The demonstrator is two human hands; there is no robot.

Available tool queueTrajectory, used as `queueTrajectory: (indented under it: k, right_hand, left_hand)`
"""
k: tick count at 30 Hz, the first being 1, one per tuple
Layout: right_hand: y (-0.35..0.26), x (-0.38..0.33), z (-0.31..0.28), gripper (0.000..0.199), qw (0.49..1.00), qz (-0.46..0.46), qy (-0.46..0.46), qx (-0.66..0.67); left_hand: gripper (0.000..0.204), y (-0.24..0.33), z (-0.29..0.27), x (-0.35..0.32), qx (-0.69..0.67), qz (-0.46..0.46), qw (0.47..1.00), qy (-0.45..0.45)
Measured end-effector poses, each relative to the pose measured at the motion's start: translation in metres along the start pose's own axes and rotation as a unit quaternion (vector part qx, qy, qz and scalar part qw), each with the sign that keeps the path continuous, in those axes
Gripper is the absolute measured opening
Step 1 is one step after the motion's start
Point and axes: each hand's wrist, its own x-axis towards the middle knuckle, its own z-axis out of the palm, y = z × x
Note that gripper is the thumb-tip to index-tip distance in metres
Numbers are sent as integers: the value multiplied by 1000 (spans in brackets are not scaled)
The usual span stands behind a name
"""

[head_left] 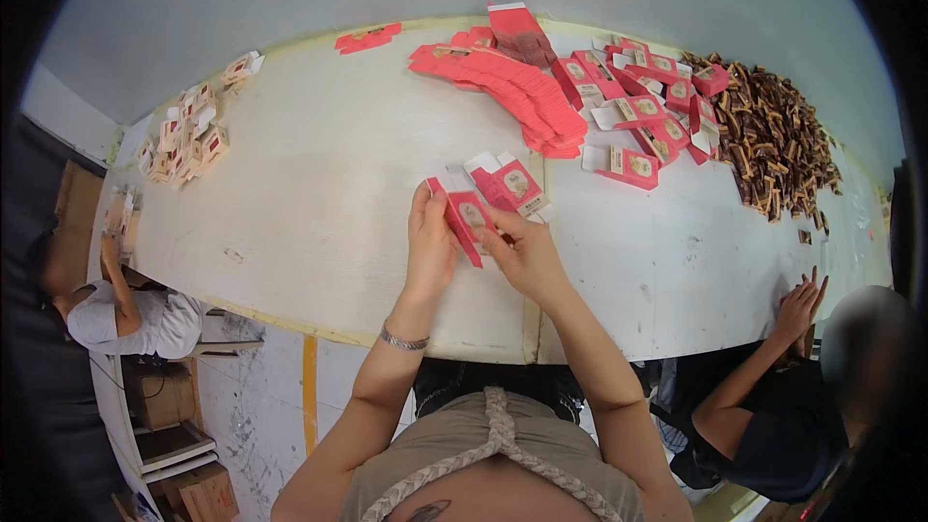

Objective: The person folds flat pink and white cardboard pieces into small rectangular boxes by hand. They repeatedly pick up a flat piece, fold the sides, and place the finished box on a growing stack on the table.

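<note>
Between my two hands, above the near middle of the table, is a small red carton (468,219) with a round pale picture on its face. My left hand (431,232) grips its left side, the fingers partly behind it. On the right side, my right hand (522,249) has its thumb and fingers closed on the same carton. Just beyond my right hand lies another red carton (510,186), its white end flaps sticking out. Farther back, a fanned stack of flat red carton blanks (522,92) curves across the table.
Several red cartons (638,111) are heaped at the far right, beside a pile of small brown-and-gold wrapped packets (778,135). Cream cartons (184,140) cluster at the far left. A person (135,319) works at the left end; another person (773,416) sits at the right.
</note>
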Motion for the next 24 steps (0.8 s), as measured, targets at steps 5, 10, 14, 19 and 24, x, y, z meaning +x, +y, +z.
queueTrajectory:
  k: [5, 10, 14, 19, 24]
  right_hand:
    - [-17, -9, -10, 28, 997, -30, -8, -66]
    - [-18, -13, -8, 30, 992, -71, 39, -94]
    - [-2, -14, -4, 39, 985, -101, 23, -141]
    - [-12, -17, -9, 54, 997, 66, 25, 27]
    - [-12, -17, 7, 40, 984, -4, 134, 121]
  left_hand:
    - [34, 13, 5, -17, -16, -1, 1000, -17]
    - [39, 6, 4, -19, 31, -8, 999, 26]
    - [46, 8, 21, -25, 54, -19, 998, 29]
    - [57, 22, 22, -31, -49, -147, 981, -120]
    - [61, 8, 36, -72, 386, 158, 902, -111]
